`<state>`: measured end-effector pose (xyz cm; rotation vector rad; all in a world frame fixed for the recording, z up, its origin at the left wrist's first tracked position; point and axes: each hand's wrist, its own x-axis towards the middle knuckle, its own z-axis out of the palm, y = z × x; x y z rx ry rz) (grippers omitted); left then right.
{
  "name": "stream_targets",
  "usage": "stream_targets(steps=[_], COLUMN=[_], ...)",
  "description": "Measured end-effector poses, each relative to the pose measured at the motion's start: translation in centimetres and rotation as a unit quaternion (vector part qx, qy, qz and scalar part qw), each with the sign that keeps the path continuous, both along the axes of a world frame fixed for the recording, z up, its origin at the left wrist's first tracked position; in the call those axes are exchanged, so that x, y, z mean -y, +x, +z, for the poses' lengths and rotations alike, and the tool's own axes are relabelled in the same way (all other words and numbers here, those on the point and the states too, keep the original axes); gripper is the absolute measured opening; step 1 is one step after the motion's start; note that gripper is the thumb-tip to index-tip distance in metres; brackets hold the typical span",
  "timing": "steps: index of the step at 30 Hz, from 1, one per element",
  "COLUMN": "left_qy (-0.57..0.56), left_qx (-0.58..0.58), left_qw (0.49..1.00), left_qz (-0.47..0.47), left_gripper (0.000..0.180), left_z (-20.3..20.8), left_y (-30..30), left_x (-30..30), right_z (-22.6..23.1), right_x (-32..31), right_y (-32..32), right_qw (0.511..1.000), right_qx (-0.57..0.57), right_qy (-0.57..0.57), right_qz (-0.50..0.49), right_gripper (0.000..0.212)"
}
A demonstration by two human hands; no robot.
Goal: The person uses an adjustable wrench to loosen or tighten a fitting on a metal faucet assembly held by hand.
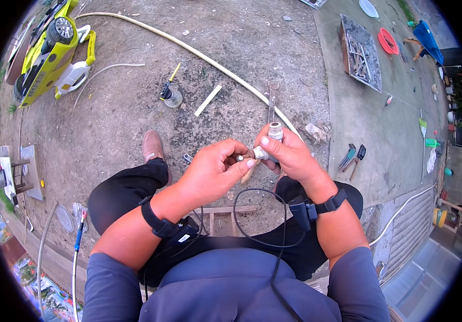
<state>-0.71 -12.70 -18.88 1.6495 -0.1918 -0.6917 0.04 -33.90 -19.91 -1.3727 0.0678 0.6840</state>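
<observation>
My right hand [298,161] is wrapped round a grey metal pipe fitting [276,131], its threaded open end pointing up and away from me. A whitish side branch [260,154] of the fitting points toward my left hand [206,169]. There, the left thumb and fingers pinch a small brownish piece [248,156] against that branch; its exact kind is too small to make out. Just beyond the fitting, a long metal wrench [272,104] lies on the ground. A small shiny metal tool [188,158] rests on the ground beyond my left forearm.
A pale hose [204,56] curves across the ground ahead, near a spray bottle [173,97] and a white strip [208,101]. To the right lie pliers [357,154] and a metal tray [375,75] of tools. A yellow-green toy car [48,67] stands far left. A black cable [236,206] loops between my wrists.
</observation>
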Motion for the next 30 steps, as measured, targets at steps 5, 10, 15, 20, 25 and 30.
stream_targets(steps=[5, 10, 15, 20, 25, 30], left_qy=[0.057, 0.052, 0.048, 0.049, 0.052, 0.06], left_qx=[0.144, 0.192, 0.202, 0.214, 0.213, 0.178], left_qw=[0.988, 0.98, 0.978, 0.976, 0.976, 0.982], left_qz=[-0.003, -0.005, -0.005, -0.009, -0.01, -0.024], left_gripper=[0.022, 0.021, 0.02, 0.018, 0.015, 0.017], left_z=[0.47, 0.32, 0.35, 0.07, -0.04, 0.05], left_y=[0.07, 0.18, 0.25, 0.26, 0.26, 0.45], left_x=[-0.01, -0.08, -0.13, -0.06, -0.02, -0.11], right_z=[-0.1, -0.16, -0.19, 0.08, 0.05, 0.23], right_x=[-0.01, -0.07, -0.15, -0.14, -0.12, -0.16], right_y=[-0.16, -0.19, -0.18, -0.21, -0.15, -0.18], right_qw=[1.0, 1.0, 1.0, 1.0, 1.0, 0.999], right_qx=[-0.003, -0.004, 0.008, 0.011, 0.021, 0.034], right_qy=[0.002, 0.007, 0.008, -0.001, -0.002, -0.008], right_qz=[-0.005, -0.009, -0.011, -0.015, -0.009, -0.008], right_gripper=[0.029, 0.029, 0.03, 0.03, 0.03, 0.029])
